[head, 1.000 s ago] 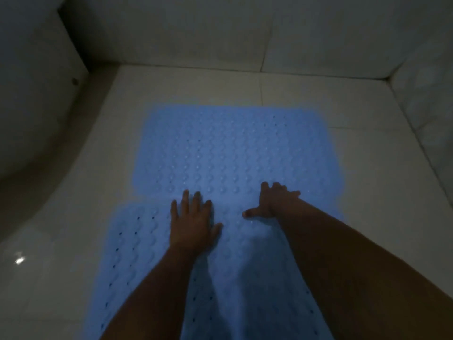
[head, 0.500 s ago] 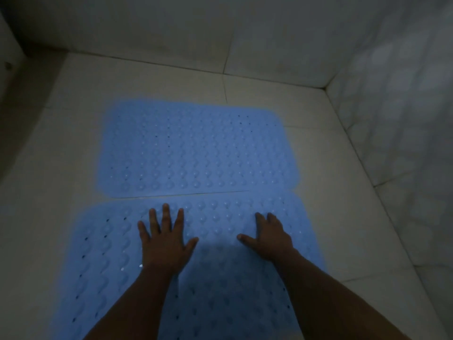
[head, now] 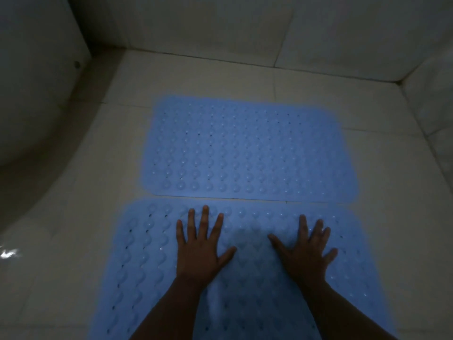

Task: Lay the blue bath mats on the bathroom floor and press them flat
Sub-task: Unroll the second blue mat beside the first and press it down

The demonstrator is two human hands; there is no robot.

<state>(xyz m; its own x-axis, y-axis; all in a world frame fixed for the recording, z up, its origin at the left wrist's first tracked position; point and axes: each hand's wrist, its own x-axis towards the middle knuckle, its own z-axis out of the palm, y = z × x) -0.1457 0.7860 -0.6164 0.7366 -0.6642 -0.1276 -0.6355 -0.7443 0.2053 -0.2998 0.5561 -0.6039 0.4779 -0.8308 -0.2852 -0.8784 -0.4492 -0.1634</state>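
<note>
Two blue bubbled bath mats lie side by side on the pale tiled floor. The far mat (head: 247, 153) lies flat, with nothing on it. The near mat (head: 147, 261) runs toward me and out of the bottom of the frame. My left hand (head: 199, 249) presses flat on the near mat close to its far edge, fingers straight and spread. My right hand (head: 304, 253) presses flat on the same mat to the right, fingers spread too. A narrow strip of floor shows between the two mats.
A white curved fixture (head: 31, 94), tub or toilet base, fills the left side. Tiled walls (head: 220, 28) close the back and right. Bare floor tile (head: 397, 217) lies right of the mats. The room is dim.
Both hands stay flat on the near mat; the right hand's fingers have spread wider. The view has swung left, bringing the white fixture back into sight.
</note>
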